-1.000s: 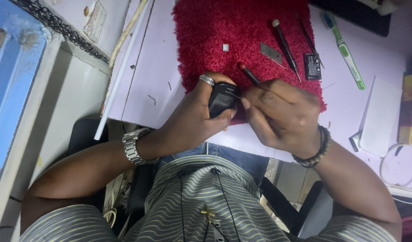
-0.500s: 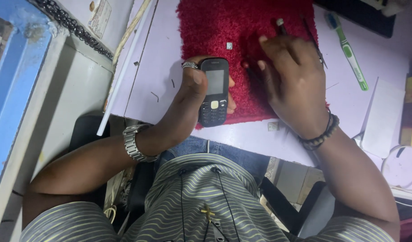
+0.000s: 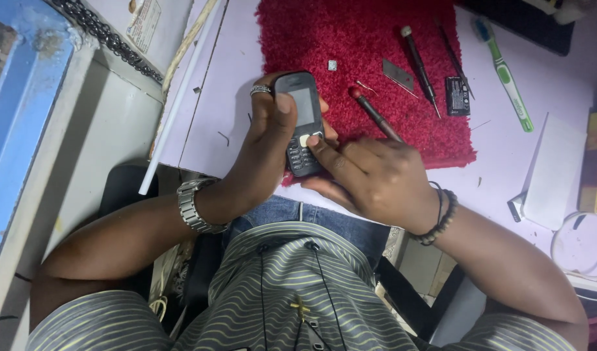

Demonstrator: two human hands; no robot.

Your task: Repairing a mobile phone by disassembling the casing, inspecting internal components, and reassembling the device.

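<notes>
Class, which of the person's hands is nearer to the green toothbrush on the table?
Right. The right hand lies below-left of the green toothbrush; the left hand, holding the phone, is farther away.

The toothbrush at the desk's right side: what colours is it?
The toothbrush is green and white, seen in the head view.

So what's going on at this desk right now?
A seated person holds a small dark keypad phone face up in the left hand, over the edge of a red mat. The right hand presses its keypad with a finger. Two screwdrivers, a small black battery and a green toothbrush lie nearby on the desk.
</notes>
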